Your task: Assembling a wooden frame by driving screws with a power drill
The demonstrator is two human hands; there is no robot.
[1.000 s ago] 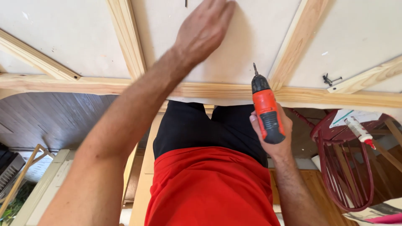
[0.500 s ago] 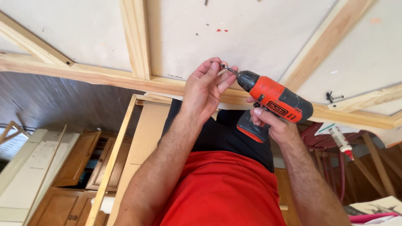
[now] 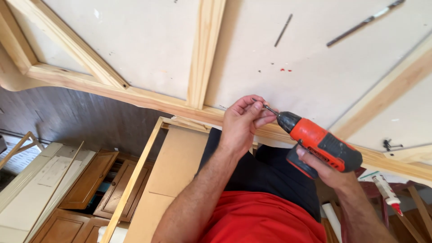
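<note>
Left hand: my left hand (image 3: 243, 123) is raised in front of the panel, its fingers (image 3: 256, 110) pinched closed on the thin bit (image 3: 271, 110) at the front of the drill.
Right hand: my right hand (image 3: 326, 171) has its grip closed around the handle of the orange drill (image 3: 321, 144), from below.
Drill: it is orange with a black nose and black handle, tilted, the nose pointing up and to the left, toward the left hand.
Bit: only a short dark part shows between the fingertips and the black nose; I cannot tell if a screw is on it.
Panel: a pale board (image 3: 148, 49) with light wooden strips (image 3: 204, 54) crossing it; the long wooden rail (image 3: 135, 96) runs just behind the hands.
On the panel: two long dark drill bits (image 3: 283, 30) lie well above the hands, and small red marks (image 3: 285, 70) are between them and the hands.
Right edge: a tube with red tip (image 3: 387, 193) is near the right wrist.
Lower left: brown wooden cabinet doors (image 3: 96, 184) lie on the floor.
Body: red shirt (image 3: 261, 220) and dark trousers below the arms.
</note>
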